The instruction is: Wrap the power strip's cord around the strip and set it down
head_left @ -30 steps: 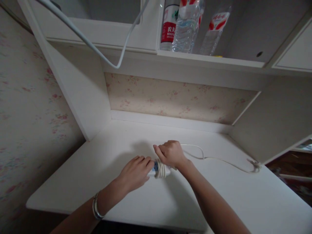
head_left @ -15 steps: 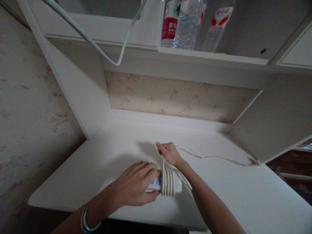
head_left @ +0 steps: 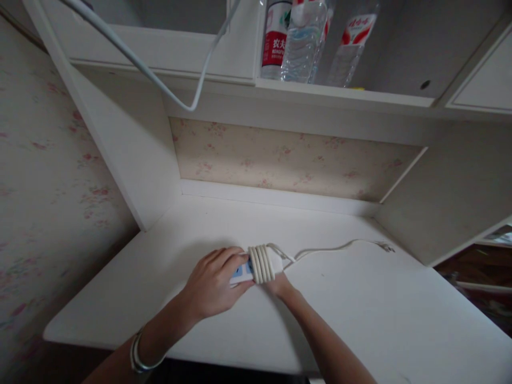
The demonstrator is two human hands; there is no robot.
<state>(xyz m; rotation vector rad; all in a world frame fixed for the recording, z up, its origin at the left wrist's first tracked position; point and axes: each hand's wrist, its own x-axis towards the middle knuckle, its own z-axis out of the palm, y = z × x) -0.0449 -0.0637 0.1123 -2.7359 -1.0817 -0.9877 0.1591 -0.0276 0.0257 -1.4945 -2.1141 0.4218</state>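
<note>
My left hand (head_left: 219,280) grips the left end of a white power strip (head_left: 242,274) with blue socket faces, held above the desk. Several turns of its cream cord (head_left: 262,264) are wound around the right part of the strip. Beneath the strip's right end is my right hand (head_left: 278,284); its fingers are hidden behind the strip and the windings. From the coil the loose cord runs right across the desk to a plug (head_left: 387,246).
The white desk (head_left: 344,309) has a side panel (head_left: 448,192) at the right and a floral wall behind. Plastic bottles (head_left: 304,42) stand on the shelf above. A thick pale cable (head_left: 160,80) hangs at the upper left.
My right hand has moved from above the strip, where it held the cord, down beneath it. The strip is raised and shifted slightly left. The plug end has been drawn leftward and back.
</note>
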